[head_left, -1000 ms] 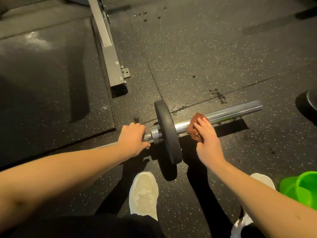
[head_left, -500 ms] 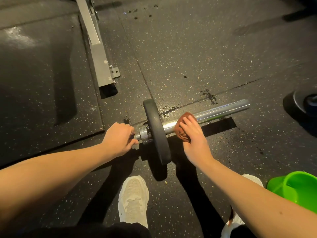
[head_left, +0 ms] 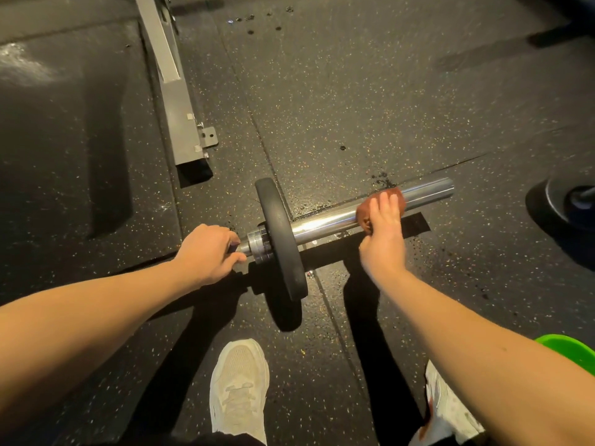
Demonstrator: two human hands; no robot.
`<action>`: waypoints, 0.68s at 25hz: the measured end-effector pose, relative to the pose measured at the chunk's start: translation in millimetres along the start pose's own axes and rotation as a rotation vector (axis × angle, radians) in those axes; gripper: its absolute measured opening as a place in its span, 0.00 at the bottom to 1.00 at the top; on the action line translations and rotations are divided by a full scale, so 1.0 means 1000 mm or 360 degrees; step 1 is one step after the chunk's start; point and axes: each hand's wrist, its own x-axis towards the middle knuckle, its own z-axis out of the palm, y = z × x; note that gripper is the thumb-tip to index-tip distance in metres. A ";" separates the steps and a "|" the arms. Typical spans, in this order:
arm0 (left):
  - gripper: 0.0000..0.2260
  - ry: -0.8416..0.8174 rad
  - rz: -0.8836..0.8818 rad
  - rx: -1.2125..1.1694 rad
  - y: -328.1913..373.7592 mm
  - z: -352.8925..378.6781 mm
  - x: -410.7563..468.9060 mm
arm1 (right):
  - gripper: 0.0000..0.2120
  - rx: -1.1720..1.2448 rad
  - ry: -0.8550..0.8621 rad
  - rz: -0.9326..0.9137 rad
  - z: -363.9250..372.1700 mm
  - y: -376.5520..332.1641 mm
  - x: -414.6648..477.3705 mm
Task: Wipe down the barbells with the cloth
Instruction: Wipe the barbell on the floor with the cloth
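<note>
The barbell (head_left: 325, 222) lies on the dark rubber floor (head_left: 354, 91), running from near left to far right, with one black weight plate (head_left: 280, 239) standing on it. The left hand (head_left: 209, 252) has its fingers curled round the thin part of the bar just left of the collar, which seems meant to steady it against rolling. The right hand (head_left: 384, 239) is on the thick chrome end to the right of the plate. Its fingers lie close together over the top of the brown cloth (head_left: 365, 215) and the thumb sits on the near side, so the cloth is clasped round the metal. The cloth is bunched and sits towards the far right tip of the bar, well apart from the plate.

The step in hand looks like wiping this thick end, with the cloth near the outer limit of a stroke. A short stretch of bare chrome remains between the cloth and the tip. The next move probably calls for firm pressure while sliding along that last stretch or drawing back towards the plate, and for turning the bar so its underside gets wiped too.

A metal frame (head_left: 174, 101) lies on the floor at far left, a green tub (head_left: 570, 349) shows at near right, and pale shoes (head_left: 240, 387) are nearest.
</note>
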 end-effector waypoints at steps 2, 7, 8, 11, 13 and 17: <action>0.18 -0.0014 -0.0038 -0.0026 -0.003 -0.001 0.004 | 0.42 0.0138 -0.0076 -0.0078 0.016 -0.023 -0.012; 0.17 -0.0010 -0.0108 -0.0002 -0.007 -0.002 0.015 | 0.42 0.0162 -0.0521 -0.0706 0.025 -0.041 -0.018; 0.17 -0.0015 -0.0125 -0.0009 -0.007 -0.003 0.016 | 0.43 0.0075 -0.0529 -0.0802 0.020 -0.037 -0.011; 0.18 -0.0002 -0.0182 -0.0037 -0.008 -0.004 0.020 | 0.48 -0.0216 -0.0333 -0.0679 0.000 -0.003 0.024; 0.18 0.0010 -0.0208 -0.0051 -0.008 -0.004 0.019 | 0.46 -0.0258 -0.0189 -0.0356 -0.011 0.014 0.047; 0.18 -0.0016 -0.0259 -0.0042 -0.007 -0.005 0.021 | 0.44 -0.0026 0.0001 0.0018 0.012 -0.027 0.041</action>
